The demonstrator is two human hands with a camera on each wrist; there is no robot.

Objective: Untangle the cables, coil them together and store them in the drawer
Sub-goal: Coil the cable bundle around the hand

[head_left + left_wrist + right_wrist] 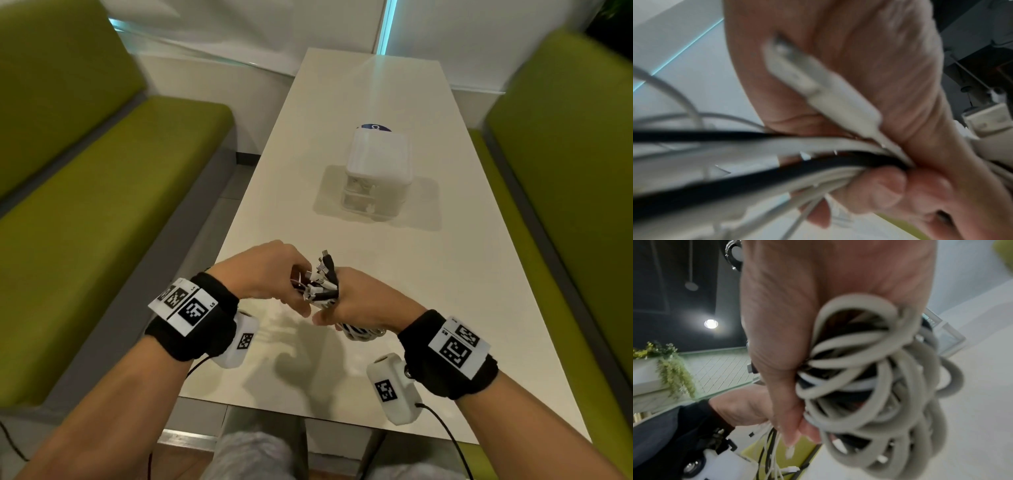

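White and black cables [323, 286], bunched into one thick bundle, were held above the near end of the long cream-white counter [428, 274], between both hands. The right hand [366, 301] was closed round the coiled part of the bundle, whose grey-white loops [875, 386] spilled out below the palm in the right wrist view. The left hand [270, 274] had its fingers curled onto the loose plug ends, which stuck up between the two hands; in the blurred left wrist view a white flat connector [818, 87] lay across the palm, with black and white strands pinched under the thumb. A small translucent white plastic drawer unit [376, 178] with two stacked drawers stood farther up the counter, well apart from the hands, both drawers shut. Olive-green upholstered benches [102, 212] ran along either side.
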